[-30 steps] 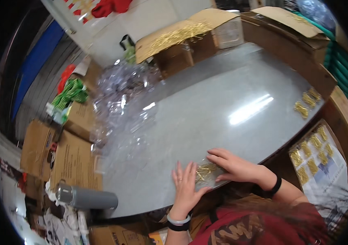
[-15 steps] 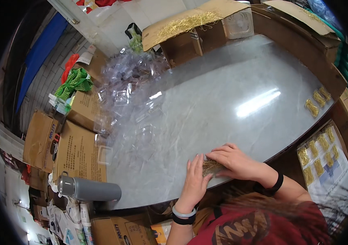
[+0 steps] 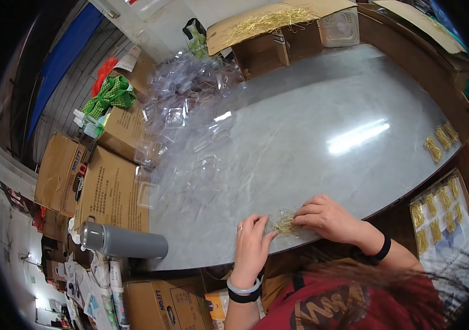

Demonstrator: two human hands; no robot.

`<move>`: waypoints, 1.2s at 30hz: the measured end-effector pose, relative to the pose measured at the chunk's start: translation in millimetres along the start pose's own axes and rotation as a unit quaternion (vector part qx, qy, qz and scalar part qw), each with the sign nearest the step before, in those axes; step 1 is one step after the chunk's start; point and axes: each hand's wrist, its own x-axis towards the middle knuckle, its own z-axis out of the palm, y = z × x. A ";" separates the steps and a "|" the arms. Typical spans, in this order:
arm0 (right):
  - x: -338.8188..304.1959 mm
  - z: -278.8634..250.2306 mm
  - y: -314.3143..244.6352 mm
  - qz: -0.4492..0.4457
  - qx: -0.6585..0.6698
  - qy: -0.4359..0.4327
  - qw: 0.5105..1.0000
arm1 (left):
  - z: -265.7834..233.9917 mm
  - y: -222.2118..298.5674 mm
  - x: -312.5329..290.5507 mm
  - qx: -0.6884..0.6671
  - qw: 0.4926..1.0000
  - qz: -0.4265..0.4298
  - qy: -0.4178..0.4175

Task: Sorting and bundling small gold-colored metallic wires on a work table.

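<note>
A loose tangle of thin gold strands (image 3: 285, 224), like metallic twist ties, lies near the front edge of the grey table. At its left end, my left hand (image 3: 252, 245) is closed, with thumb and fingertips on the strands. My right hand (image 3: 327, 220) pinches the right end, its fingers curled over it. Three tied gold bundles (image 3: 442, 140) rest at the table's far right edge. Several more bundles (image 3: 435, 212) lie in rows on a pale sheet below that edge.
Clear plastic boxes (image 3: 190, 104) are heaped on the left of the table. A grey bottle (image 3: 124, 242) lies at the front left, beside cardboard boxes (image 3: 108, 190). Along the back, a cardboard shelf (image 3: 259, 55) bears a gold strand pile (image 3: 270, 19), next to a small fan (image 3: 339, 28).
My hands have drawn apart, and the gold strands between them now show more and look more spread. The left fingers have curled in. The whole view has shifted slightly.
</note>
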 end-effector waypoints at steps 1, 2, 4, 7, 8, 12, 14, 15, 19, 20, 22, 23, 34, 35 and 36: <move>-0.3 -0.4 0.0 0.000 0.001 0.001 1.000 | 1.2 -2.5 3.3 -0.003 1.000 0.011 0.002; -0.6 0.1 -0.4 0.002 -0.002 0.006 1.000 | 1.9 -4.3 5.5 -0.007 1.000 0.023 0.005; -1.6 1.4 -0.5 0.008 -0.009 0.020 1.000 | 1.6 -6.6 10.6 0.005 0.998 0.052 -0.025; -4.3 3.1 1.8 0.010 -0.019 0.022 1.000 | -6.6 -1.3 14.0 0.004 0.995 0.080 -0.060; -5.4 1.7 2.8 0.017 -0.024 0.020 0.999 | -8.8 2.3 14.4 0.000 0.994 0.086 -0.070; -0.7 -3.0 -5.4 0.044 -0.019 0.047 0.998 | -5.9 10.3 13.0 0.012 0.996 0.060 -0.066; 4.3 -7.0 -8.6 0.039 -0.043 0.047 0.997 | 3.7 17.6 13.5 0.025 0.998 0.041 -0.036; 4.2 -6.0 -7.6 0.032 -0.047 0.039 0.998 | 9.5 21.2 14.1 0.032 0.999 0.031 -0.020; 2.4 -0.5 -4.0 0.006 -0.048 0.021 0.999 | 32.0 28.3 12.7 0.061 0.996 0.022 0.054; 2.3 1.2 0.0 -0.004 -0.046 0.016 0.999 | 33.9 29.0 12.6 0.068 0.995 0.020 0.064; 0.1 1.8 2.5 0.001 -0.031 0.017 0.999 | 37.8 27.0 14.8 0.053 0.996 0.027 0.070; 0.3 1.6 1.2 0.011 -0.017 0.023 1.000 | 38.7 23.9 16.7 0.034 0.996 0.034 0.071; -29.5 -25.4 -8.1 0.156 -0.020 0.140 0.978 | 41.4 25.7 17.5 -0.005 0.994 0.110 0.003; -33.3 -28.4 -9.6 0.156 -0.053 0.131 0.978 | 43.2 25.5 18.7 -0.012 0.993 0.115 0.006; -36.3 -30.0 -10.3 0.156 -0.087 0.124 0.976 | 44.9 26.1 20.7 -0.017 0.992 0.121 0.008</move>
